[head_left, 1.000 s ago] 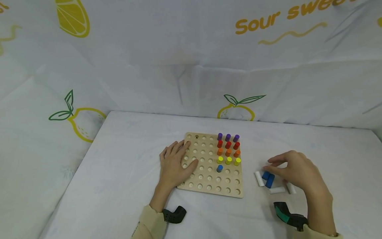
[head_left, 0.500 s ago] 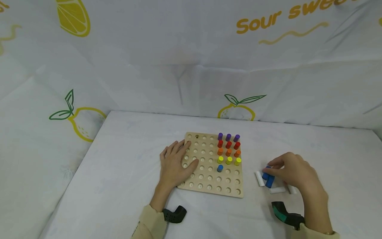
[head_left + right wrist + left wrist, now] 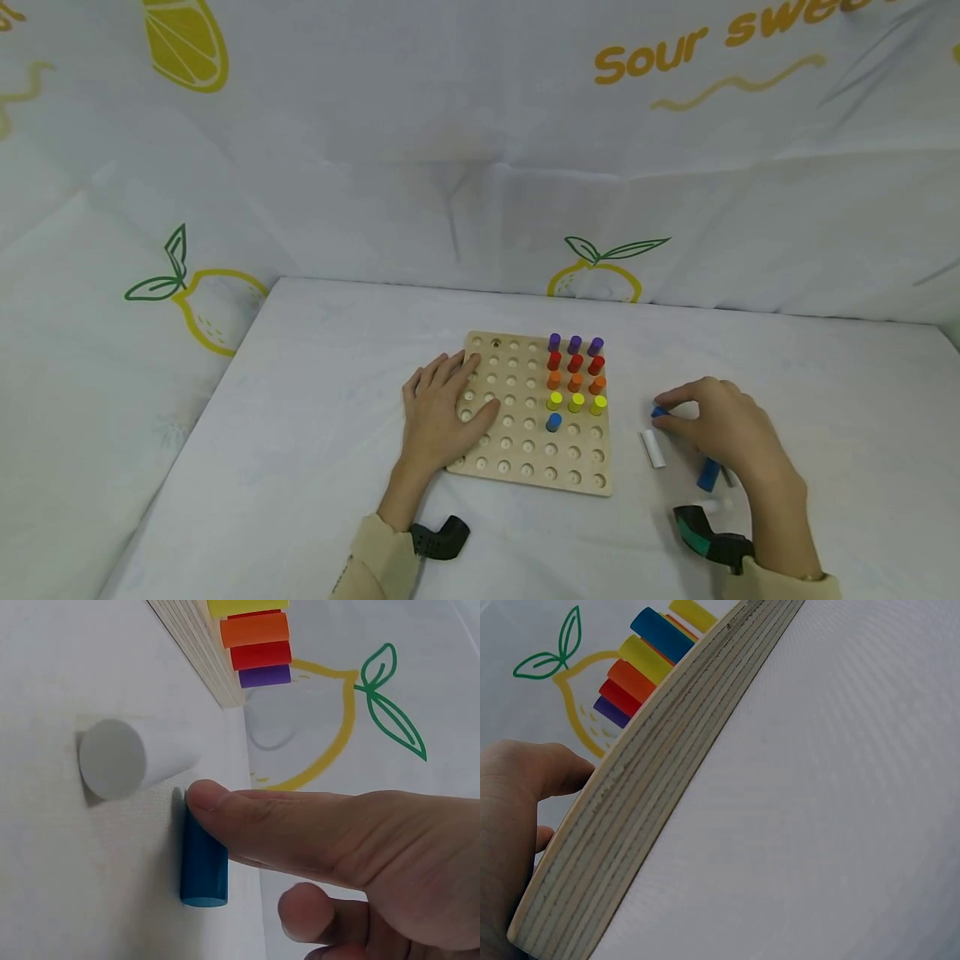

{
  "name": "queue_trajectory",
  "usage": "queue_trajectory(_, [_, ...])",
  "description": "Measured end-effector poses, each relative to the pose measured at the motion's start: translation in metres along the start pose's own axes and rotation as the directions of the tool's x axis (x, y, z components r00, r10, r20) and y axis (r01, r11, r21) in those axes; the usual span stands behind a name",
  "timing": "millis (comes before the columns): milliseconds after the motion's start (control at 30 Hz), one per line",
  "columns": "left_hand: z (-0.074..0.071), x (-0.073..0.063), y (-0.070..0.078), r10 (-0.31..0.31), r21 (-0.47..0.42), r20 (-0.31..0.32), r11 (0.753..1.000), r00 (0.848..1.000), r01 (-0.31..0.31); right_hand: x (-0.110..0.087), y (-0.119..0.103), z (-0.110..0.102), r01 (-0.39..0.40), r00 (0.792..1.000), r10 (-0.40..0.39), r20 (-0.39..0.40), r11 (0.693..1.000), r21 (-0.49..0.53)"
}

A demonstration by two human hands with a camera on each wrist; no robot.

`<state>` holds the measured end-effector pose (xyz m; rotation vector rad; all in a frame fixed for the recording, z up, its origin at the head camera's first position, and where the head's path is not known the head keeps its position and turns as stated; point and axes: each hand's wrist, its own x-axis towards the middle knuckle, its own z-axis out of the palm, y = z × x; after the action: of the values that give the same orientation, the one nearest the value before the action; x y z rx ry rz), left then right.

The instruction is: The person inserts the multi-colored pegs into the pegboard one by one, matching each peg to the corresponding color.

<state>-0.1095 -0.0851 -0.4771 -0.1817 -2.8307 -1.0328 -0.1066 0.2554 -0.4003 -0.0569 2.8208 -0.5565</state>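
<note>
A square wooden pegboard (image 3: 517,462) lies mid-table, with purple, red, orange and yellow pegs in rows of 3 on its right side. Below them stands one blue peg (image 3: 553,422). My left hand (image 3: 441,412) rests flat on the board's left edge, fingers spread. To the right of the board, my right hand (image 3: 723,421) pinches a blue peg (image 3: 204,866) between thumb and fingers, close over the table. Beside it lies a white peg (image 3: 112,759). Another blue peg (image 3: 708,474) lies under the right hand.
A further white peg (image 3: 712,505) lies near the black and green wrist mount (image 3: 708,537), partly hidden by it. Another black mount (image 3: 440,539) sits at the left wrist. Behind the white-covered table hangs a lemon-printed cloth (image 3: 375,167).
My right hand has taken hold of a blue peg and shifted slightly left with it. The other blue peg and a white peg have moved toward the front. My left hand stays put.
</note>
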Motion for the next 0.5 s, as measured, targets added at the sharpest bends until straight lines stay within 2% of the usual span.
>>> queue_trajectory(233, [-0.0002, 0.0, 0.0, 0.002, -0.011, -0.002, 1.0, 1.0, -0.002, 0.0009, 0.001, 0.0013, 0.004, 1.0, -0.004, -0.016, 1.0, -0.007])
queue_trajectory(500, [0.0, 0.0002, -0.0003, 0.003, -0.011, -0.004, 1.0, 1.0, -0.003, 0.0043, 0.0018, 0.0072, 0.002, 1.0, 0.0, -0.021, 0.998, 0.061])
